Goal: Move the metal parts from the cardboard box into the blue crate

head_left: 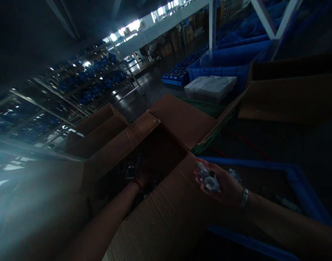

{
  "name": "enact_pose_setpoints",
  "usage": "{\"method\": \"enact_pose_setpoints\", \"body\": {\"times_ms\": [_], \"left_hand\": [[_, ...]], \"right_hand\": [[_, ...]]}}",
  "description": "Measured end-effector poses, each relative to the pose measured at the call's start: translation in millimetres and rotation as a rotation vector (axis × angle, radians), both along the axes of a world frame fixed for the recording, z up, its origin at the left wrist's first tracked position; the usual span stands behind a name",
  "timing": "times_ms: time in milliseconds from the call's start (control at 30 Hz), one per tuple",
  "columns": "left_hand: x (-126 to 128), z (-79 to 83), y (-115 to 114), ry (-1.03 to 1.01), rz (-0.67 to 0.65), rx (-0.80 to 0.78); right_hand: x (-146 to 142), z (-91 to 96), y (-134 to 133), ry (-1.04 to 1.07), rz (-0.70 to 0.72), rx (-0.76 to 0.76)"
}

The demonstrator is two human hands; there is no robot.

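In a dim warehouse, a worker's left hand (140,178) reached down into an open cardboard box (144,152), its grip lost in shadow, while the right hand (220,186), just beside the box's near flap, curled around small clear-wrapped parts (209,180).

- The cardboard box (144,145) in the middle is brown, its near flap ribbed with fine corrugated lines.
- The left hand (142,178) wears a red band (138,185) at the wrist.
- The right hand (223,186) holds a clear, shiny packet (209,179); a silver bracelet (244,199) is on that wrist.
- The crate (299,181) at near right has a bright blue rim.
- The bins (231,58) at far right are blue.
- The bundle (212,86) beside them is white.
- The shelves (81,83) at far left carry blue items.
- The beams (274,21) at the top right are white.
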State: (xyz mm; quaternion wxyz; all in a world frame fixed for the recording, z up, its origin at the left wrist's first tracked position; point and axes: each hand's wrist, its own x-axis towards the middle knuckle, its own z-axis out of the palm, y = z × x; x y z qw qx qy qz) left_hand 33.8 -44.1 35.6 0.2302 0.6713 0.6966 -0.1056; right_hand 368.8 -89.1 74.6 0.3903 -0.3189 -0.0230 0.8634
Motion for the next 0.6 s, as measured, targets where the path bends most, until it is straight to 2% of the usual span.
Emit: {"method": "enact_pose_setpoints", "body": {"times_ms": [33, 100, 167, 200, 267, 300, 333, 367, 433, 500, 567, 600], "left_hand": [[-4.6, 0.0, 0.2, -0.004, -0.023, -0.027], [-10.3, 14.6, 3.8, -0.009, -0.052, -0.070], [-8.3, 44.8, 10.7, -0.011, -0.057, -0.044], [-2.4, 63.4, 14.1, -0.006, -0.036, 0.025], [23.1, 100.7, 16.8, -0.083, -0.043, 0.188], [43.6, 116.5, 14.6, -0.164, -0.049, 0.244], [68.9, 128.6, 9.5, -0.254, -0.071, 0.250], [97.9, 136.2, 1.8, -0.358, -0.118, 0.186], [160.2, 136.7, -17.7, -0.573, -0.258, 0.005], [213.7, 123.2, -33.8, -0.708, -0.407, -0.077], [243.3, 106.5, -36.9, -0.792, -0.487, -0.036], [246.4, 99.2, -32.6, -0.815, -0.476, 0.006]], "right_hand": [[7.4, -1.4, -1.1, -0.007, -0.009, -0.009], [23.2, -3.0, -0.9, -0.027, -0.026, 0.015], [41.4, -7.3, 2.1, -0.090, -0.046, 0.096], [51.4, -11.8, 4.3, -0.143, -0.051, 0.145], [72.8, -25.6, 8.2, -0.277, -0.036, 0.217], [83.5, -34.4, 9.3, -0.346, -0.017, 0.237], [93.9, -43.7, 9.5, -0.416, 0.022, 0.238], [103.8, -53.1, 8.8, -0.479, 0.070, 0.228], [121.4, -70.4, 4.2, -0.585, 0.159, 0.193], [137.1, -84.7, -3.3, -0.672, 0.207, 0.162], [151.9, -95.8, -11.6, -0.749, 0.184, 0.167], [158.9, -100.0, -15.2, -0.790, 0.151, 0.178]]}}
